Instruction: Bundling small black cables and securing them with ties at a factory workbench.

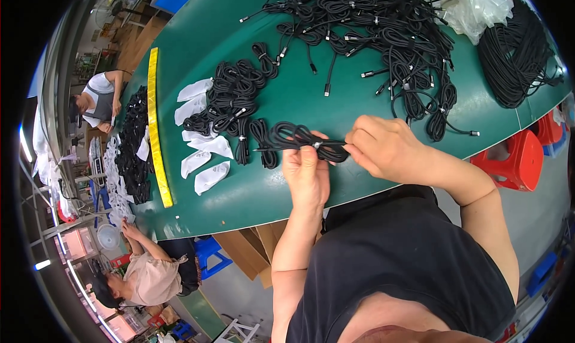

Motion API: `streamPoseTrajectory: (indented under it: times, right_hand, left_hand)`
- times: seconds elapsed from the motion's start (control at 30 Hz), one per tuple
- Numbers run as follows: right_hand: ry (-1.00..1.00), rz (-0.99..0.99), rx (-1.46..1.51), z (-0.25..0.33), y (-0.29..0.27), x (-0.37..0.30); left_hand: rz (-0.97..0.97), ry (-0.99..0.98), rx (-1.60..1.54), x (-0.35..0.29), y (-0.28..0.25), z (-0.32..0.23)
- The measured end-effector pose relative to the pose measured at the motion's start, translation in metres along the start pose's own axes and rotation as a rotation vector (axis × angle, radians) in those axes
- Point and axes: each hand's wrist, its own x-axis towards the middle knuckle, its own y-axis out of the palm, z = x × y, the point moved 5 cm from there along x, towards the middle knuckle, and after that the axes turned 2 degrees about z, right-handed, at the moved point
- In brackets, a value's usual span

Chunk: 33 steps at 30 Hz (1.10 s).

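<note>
Left hand reaches up from the near edge of the worktop, its forearm almost straight, with the thumb laid along the top and the fingers underneath, grasping a bundle of cable. Right hand comes in from the other side with the elbow bent out and the wrist turned inward, its back uppermost and fingers curled; thumb and fingertips pinch a dark strand at the bundle's right end. Whether that strand is cable or tie is too small to tell.

The bundle is black, wound in long flat loops, gathered at the middle by a band with a pale spot on it, and held over the worktop not far from the near edge. A thin straight end sticks out to the left.

Just left of it lies a pile of similar coils, with white sleeves beside them. Farther on, a yellow strip crosses toward the near edge, and dark cords lie at the left end. A large heap of cables covers the far side, and a thick coil rests at the right end beside a clear bag.
</note>
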Motion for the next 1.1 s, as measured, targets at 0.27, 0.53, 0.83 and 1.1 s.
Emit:
streamPoseTrajectory:
  times: [0.27,0.53,0.83,1.1]
  right_hand:
    - [0.079,0.003,0.051,0.003,-0.003,0.0]
    - [0.187,0.034,0.333,0.001,-0.005,-0.001]
    - [0.128,0.004,0.45,-0.017,-0.01,0.02]
    - [0.144,-0.192,0.256,-0.025,-0.019,0.012]
  left_hand:
    - [0.003,-0.026,-0.036,0.001,0.002,0.002]
    - [0.035,-0.048,0.077,-0.001,0.013,0.008]
    - [0.19,-0.233,0.129,-0.007,0.014,0.011]
    - [0.189,-0.3,0.354,-0.012,-0.004,-0.003]
